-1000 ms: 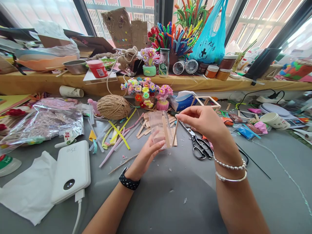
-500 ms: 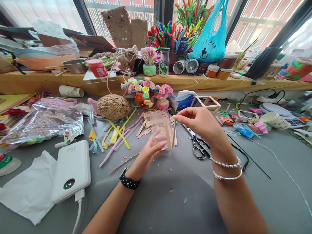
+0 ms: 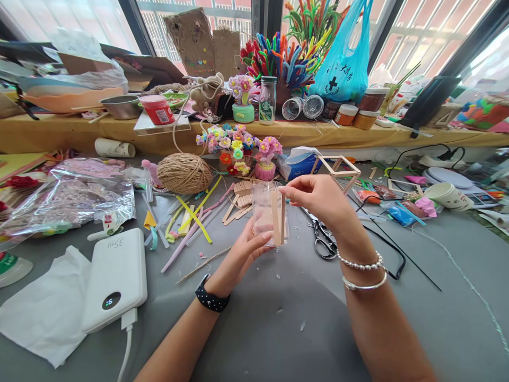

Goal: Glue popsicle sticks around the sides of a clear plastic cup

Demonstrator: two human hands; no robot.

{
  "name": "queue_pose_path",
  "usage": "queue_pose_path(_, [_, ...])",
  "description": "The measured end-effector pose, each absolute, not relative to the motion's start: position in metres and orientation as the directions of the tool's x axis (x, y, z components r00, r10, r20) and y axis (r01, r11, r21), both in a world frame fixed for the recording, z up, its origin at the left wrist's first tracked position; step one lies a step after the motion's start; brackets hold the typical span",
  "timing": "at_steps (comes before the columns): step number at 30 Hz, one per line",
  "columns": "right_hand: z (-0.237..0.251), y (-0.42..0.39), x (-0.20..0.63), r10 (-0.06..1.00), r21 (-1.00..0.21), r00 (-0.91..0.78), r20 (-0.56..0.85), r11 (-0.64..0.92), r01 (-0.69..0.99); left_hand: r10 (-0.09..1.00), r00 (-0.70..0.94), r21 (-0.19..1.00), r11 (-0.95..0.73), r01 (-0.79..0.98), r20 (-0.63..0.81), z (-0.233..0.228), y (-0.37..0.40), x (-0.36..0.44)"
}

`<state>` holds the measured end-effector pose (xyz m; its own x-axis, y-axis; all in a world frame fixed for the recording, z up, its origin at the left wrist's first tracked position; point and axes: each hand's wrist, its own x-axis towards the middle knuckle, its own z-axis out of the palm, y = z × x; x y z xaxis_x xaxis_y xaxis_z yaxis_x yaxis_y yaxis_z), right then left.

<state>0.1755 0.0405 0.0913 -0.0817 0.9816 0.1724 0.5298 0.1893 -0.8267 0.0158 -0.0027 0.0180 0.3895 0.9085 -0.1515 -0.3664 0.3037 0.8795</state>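
Clear box (image 3: 261, 200) is mid-frame, left hand (image 3: 243, 250) curled round it, thumb in front, probably to keep it steady while the right hand (image 3: 312, 196) pinches the right stick (image 3: 282, 218) near its top, beside the left stick (image 3: 275, 218). Can't tell if the sticks touch; left fingers are mostly lost behind the box, scissors (image 3: 317, 232) partly covered.

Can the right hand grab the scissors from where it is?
Probably yes: the scissors lie close by on the table, and nothing seems to lie on them. But the right hand is pinching a wooden stick, so it'd likely let go first.
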Motion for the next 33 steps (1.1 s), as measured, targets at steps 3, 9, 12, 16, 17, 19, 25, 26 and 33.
queue_pose_path(3, [0.088,0.042,0.174,0.98,-0.836,-0.09,0.179,0.2,0.511,0.904,0.4,0.877,0.308,-0.37,-0.149,0.017,-0.002,0.015])
queue_pose_path(9, [0.086,0.044,0.172,0.972,-0.826,-0.055,0.229,0.224,0.518,0.873,0.467,0.828,0.363,-0.427,-0.142,0.013,-0.002,0.014])
queue_pose_path(12, [0.087,0.043,0.17,0.965,-0.822,-0.052,0.256,0.246,0.514,0.883,0.45,0.813,0.358,-0.46,-0.135,0.013,-0.004,0.015])
queue_pose_path(16, [0.09,0.041,0.167,0.955,-0.822,-0.055,0.291,0.279,0.497,0.887,0.444,0.814,0.351,-0.464,-0.129,0.017,-0.006,0.014])
queue_pose_path(17, [0.09,0.04,0.167,0.952,-0.821,-0.057,0.301,0.289,0.492,0.887,0.443,0.816,0.349,-0.461,-0.129,0.018,-0.006,0.014])
queue_pose_path(19, [0.09,0.039,0.165,0.944,-0.814,-0.063,0.324,0.312,0.489,0.887,0.443,0.822,0.345,-0.453,-0.129,0.018,-0.006,0.013])
queue_pose_path(25, [0.09,0.037,0.164,0.933,-0.797,-0.08,0.352,0.343,0.497,0.877,0.464,0.823,0.352,-0.445,-0.124,0.016,-0.004,0.009])
queue_pose_path(26, [0.09,0.037,0.164,0.932,-0.796,-0.081,0.354,0.345,0.498,0.877,0.465,0.825,0.349,-0.444,-0.121,0.017,-0.003,0.009])
queue_pose_path(33, [0.089,0.037,0.164,0.929,-0.789,-0.069,0.364,0.347,0.507,0.898,0.424,0.858,0.306,-0.414,-0.116,0.026,-0.008,0.012])
